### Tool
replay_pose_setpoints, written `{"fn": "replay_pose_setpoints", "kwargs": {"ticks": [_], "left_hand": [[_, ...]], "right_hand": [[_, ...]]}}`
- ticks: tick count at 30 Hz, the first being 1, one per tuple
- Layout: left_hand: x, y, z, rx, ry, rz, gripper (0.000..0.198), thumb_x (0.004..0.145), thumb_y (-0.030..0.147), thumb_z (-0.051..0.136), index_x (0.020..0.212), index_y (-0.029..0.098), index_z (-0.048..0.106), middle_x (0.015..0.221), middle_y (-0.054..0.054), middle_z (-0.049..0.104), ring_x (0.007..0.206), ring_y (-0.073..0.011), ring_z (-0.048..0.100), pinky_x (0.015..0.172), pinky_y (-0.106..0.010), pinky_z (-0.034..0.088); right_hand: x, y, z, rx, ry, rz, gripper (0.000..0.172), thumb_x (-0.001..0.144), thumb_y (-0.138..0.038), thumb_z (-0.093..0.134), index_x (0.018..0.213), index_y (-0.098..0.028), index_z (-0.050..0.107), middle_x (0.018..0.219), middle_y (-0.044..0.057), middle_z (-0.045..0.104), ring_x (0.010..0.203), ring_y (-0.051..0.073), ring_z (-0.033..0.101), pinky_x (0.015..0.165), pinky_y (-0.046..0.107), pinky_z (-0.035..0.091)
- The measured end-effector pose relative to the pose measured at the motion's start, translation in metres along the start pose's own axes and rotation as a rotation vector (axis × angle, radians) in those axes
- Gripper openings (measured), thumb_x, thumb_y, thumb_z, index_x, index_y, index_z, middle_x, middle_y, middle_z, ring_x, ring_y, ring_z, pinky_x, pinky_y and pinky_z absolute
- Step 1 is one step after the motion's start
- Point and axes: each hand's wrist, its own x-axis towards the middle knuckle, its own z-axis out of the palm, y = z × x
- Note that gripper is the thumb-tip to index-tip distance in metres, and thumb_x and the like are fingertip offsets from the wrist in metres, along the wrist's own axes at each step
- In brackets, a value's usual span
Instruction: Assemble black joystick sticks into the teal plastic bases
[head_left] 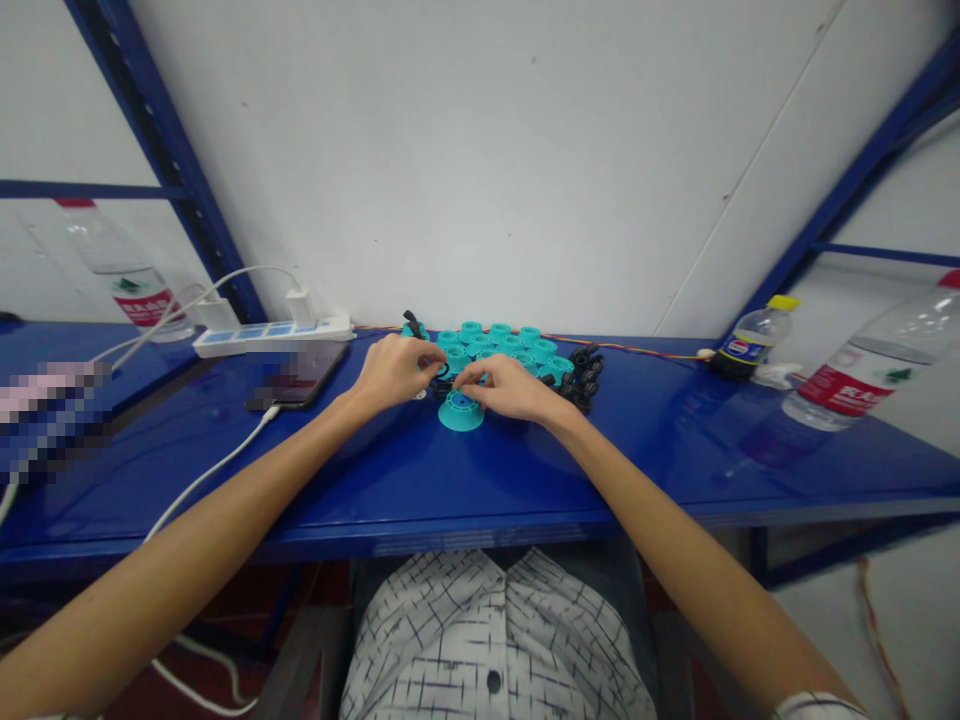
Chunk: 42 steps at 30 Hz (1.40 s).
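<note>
The left hand (pixel 397 370) pinches a small black piece (pixel 442 370) in its fingertips; the right hand (pixel 510 388) curls just above a teal plastic cup (pixel 461 412), but I cannot tell if it holds anything; the cup sits on the blue worktop (pixel 450 480); more teal cups (pixel 491 340) and black bits (pixel 581 375) lie just behind.

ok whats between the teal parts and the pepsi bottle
In the head view, a cluster of small black parts, then a thin orange wire running along the back of the blue bench top.
</note>
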Motion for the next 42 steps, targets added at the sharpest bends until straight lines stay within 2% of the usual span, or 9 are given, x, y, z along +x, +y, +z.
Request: {"fn": "replay_pose_setpoints", "kwargs": {"ticks": [9,16,20,26,31,37,42], "left_hand": [[0.000,-0.001,0.000,-0.043,0.019,0.034,0.029,0.082,0.026,0.055,0.098,0.022,0.079,0.083,-0.004,0.077,0.077,-0.0189,0.070,0.064,-0.024,0.045],[0.000,0.000,0.001,-0.057,-0.002,0.055,0.028,0.079,0.022,0.055,0.095,0.022,0.079,0.083,-0.004,0.077,0.076,-0.0189,0.070,0.063,-0.025,0.046],[0.000,0.000,0.001,-0.056,-0.015,0.061,0.029,0.078,0.021,0.054,0.094,0.022,0.079,0.082,-0.003,0.077,0.077,-0.0184,0.070,0.063,-0.024,0.046],[0.000,-0.001,0.001,-0.048,-0.032,0.067,0.031,0.079,0.022,0.053,0.096,0.021,0.078,0.085,-0.004,0.077,0.078,-0.0191,0.070,0.064,-0.024,0.047],[0.000,-0.001,0.000,-0.046,-0.034,0.075,0.031,0.079,0.022,0.052,0.096,0.021,0.078,0.084,-0.004,0.077,0.077,-0.0189,0.070,0.064,-0.024,0.047],[-0.001,0.001,-0.002,-0.050,-0.046,0.072,0.030,0.080,0.022,0.053,0.096,0.020,0.078,0.085,-0.005,0.077,0.077,-0.0197,0.070,0.065,-0.025,0.047],[0.000,0.000,-0.001,-0.053,-0.043,0.083,0.030,0.079,0.021,0.053,0.096,0.020,0.078,0.084,-0.005,0.077,0.077,-0.0187,0.070,0.065,-0.024,0.047]], "right_hand": [[-0.006,-0.008,-0.012,-0.165,0.070,-0.002,0.020,0.076,-0.013,0.061,0.082,-0.019,0.078,0.082,0.002,0.075,0.068,0.013,0.062,0.066,0.024,0.042],[-0.008,-0.009,-0.014,-0.174,-0.015,0.013,0.014,0.076,-0.022,0.068,0.084,-0.020,0.080,0.078,0.002,0.075,0.064,0.012,0.059,0.060,0.024,0.037],[-0.009,-0.010,-0.016,-0.174,-0.037,-0.002,0.014,0.078,-0.029,0.070,0.085,-0.022,0.081,0.080,0.002,0.075,0.066,0.012,0.059,0.061,0.024,0.037],[-0.011,-0.007,-0.020,-0.169,-0.099,-0.004,0.033,0.070,-0.049,0.078,0.089,-0.022,0.080,0.077,0.003,0.073,0.065,0.014,0.060,0.058,0.025,0.036],[-0.012,-0.010,-0.017,-0.213,-0.068,-0.015,0.030,0.070,-0.045,0.080,0.089,-0.022,0.078,0.078,0.001,0.072,0.067,0.014,0.059,0.060,0.024,0.035],[-0.012,-0.010,-0.015,-0.233,-0.054,-0.132,0.024,0.073,-0.034,0.079,0.092,-0.020,0.076,0.090,0.003,0.069,0.076,0.014,0.059,0.066,0.024,0.037],[-0.011,-0.008,-0.016,-0.192,-0.074,-0.113,0.023,0.073,-0.034,0.080,0.092,-0.020,0.078,0.085,0.004,0.071,0.074,0.015,0.060,0.066,0.025,0.038]]}}
